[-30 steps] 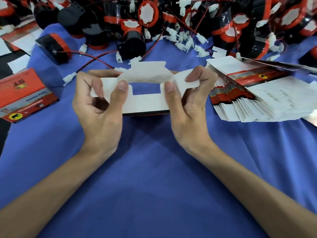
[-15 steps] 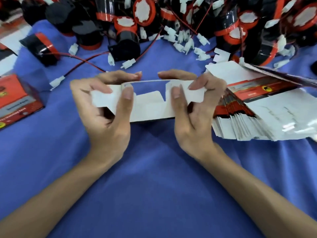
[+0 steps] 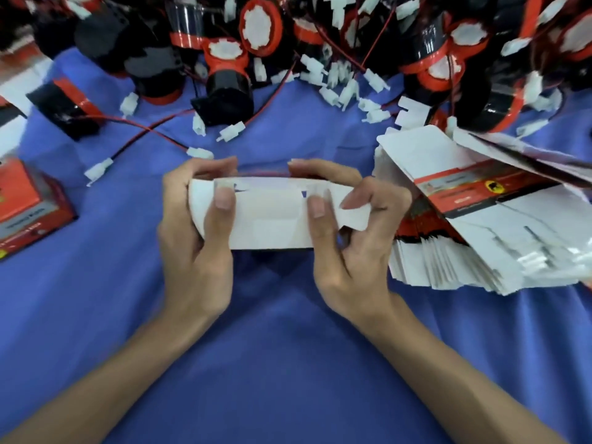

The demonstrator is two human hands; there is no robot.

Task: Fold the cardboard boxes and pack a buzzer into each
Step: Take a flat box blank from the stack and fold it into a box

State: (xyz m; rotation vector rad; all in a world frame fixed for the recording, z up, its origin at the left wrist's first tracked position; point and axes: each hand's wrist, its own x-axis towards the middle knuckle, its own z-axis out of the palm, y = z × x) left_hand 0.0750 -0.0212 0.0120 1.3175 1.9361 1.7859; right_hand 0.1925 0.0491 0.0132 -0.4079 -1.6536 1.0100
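Step in hand was folding, not packing. One box (image 3: 266, 219) was up off the bench (image 3: 288, 363), mid-scene between both hands, white inner side toward the person.

The left hand (image 3: 195, 251) gripped the left end, thumb pressed on the front panel and fingers curled round the back. The right hand (image 3: 352, 251) gripped the right end the same way, with the index finger bent down onto a side flap (image 3: 358, 217). Both were closed on the card, neither free. It looked to me like the end flaps were being worked shut. The view was blurred, so I couldn't tell whether any tab was locked.

Next move, by my read:
- The loose right flap needed pushing in and the tuck tab seating, with the sleeve kept square. Thin card creases easily.
- After that, one hand would have to let go and reach to the heap for a buzzer. The leads were tangled, so one would need teasing out.

Counts:
- Box in hand: 1.
- Made-up box (image 3: 28, 200) on the bench at the left edge: 1 plainly. There was more card above it, unclear.
- Flat blanks (image 3: 480, 251), a fanned stack just right of the right hand: dozens by the edges, too many to count.
- Buzzers (image 3: 227, 88): a heap across the far side, well over ten, exact number not readable.
- Lone buzzer (image 3: 67, 107) lying apart at far left: 1.
- White plugs (image 3: 96, 170) on red-black leads: many, uncounted.
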